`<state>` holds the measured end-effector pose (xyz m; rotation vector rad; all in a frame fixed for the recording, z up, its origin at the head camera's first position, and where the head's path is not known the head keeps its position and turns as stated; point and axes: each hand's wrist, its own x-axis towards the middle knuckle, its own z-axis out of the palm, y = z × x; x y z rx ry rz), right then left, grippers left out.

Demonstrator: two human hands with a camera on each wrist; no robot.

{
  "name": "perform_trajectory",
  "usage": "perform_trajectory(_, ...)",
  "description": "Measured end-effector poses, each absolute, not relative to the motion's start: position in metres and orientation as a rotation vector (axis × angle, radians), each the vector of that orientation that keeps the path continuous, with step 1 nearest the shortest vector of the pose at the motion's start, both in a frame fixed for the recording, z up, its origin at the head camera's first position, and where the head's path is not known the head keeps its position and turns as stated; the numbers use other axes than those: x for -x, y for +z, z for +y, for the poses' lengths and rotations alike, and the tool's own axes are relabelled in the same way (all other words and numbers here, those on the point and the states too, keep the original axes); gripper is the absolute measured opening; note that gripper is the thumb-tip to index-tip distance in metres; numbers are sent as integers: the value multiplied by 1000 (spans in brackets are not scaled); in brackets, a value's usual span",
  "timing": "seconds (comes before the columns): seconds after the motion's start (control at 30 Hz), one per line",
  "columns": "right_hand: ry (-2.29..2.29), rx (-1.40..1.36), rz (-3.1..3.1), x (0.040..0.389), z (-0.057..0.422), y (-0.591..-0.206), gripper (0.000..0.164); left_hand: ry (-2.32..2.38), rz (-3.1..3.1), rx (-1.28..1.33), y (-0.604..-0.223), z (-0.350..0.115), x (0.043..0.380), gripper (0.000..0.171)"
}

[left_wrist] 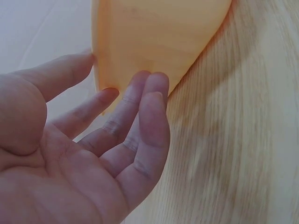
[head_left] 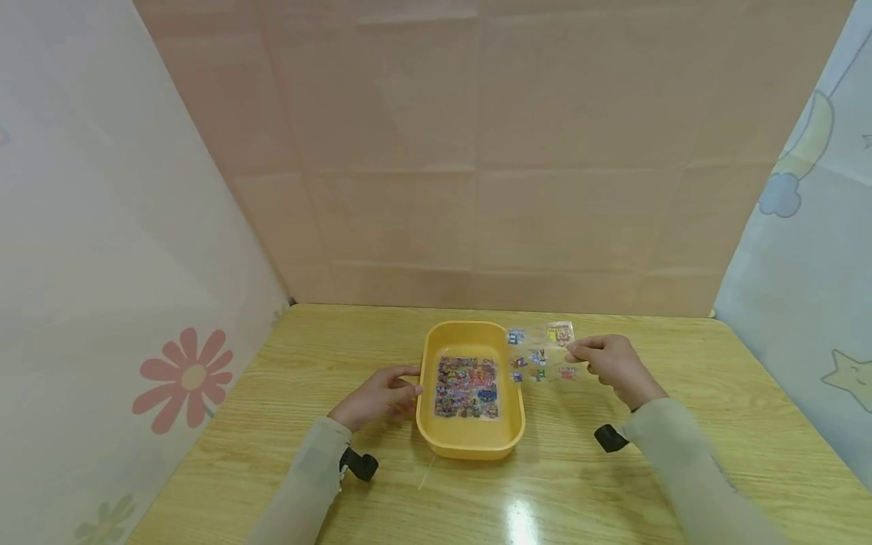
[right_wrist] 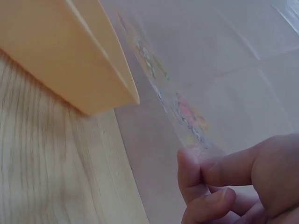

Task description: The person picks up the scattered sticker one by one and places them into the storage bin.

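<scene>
A yellow rectangular plastic tray (head_left: 470, 437) with rounded corners stands on the table. Inside it lie clear sheets of colourful stickers (head_left: 466, 387). My right hand (head_left: 613, 367) pinches one transparent sticker sheet (head_left: 538, 356) by its right edge, between thumb and bent fingers. The sheet is held up beside the tray, its left edge overlapping the tray's right rim in the head view. On the other side, my left hand (head_left: 378, 397) has its fingertips at the tray's left wall. In the left wrist view the thumb reaches the rim and the fingers (left_wrist: 152, 121) are loosely bent against the wall.
The wooden table (head_left: 327, 333) reaches back to a pinkish-beige paper backdrop (head_left: 477, 151). Pale patterned walls rise at left and right, with a pink flower (head_left: 193, 377) on the left one. A thin pale strip (head_left: 427, 473) lies in front of the tray.
</scene>
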<state>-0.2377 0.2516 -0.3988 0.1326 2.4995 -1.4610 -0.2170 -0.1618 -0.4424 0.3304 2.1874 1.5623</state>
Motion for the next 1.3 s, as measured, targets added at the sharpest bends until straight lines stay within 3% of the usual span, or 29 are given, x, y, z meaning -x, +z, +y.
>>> perform_trajectory(1.0,-1417,30,2531,250,154,-385,24,1564,2174,-325,-439,-162,215,61)
perform_trajectory(1.3,-1293,114,2599,251,134,-390,26,1559,2175,-321,-441,-163,216,59)
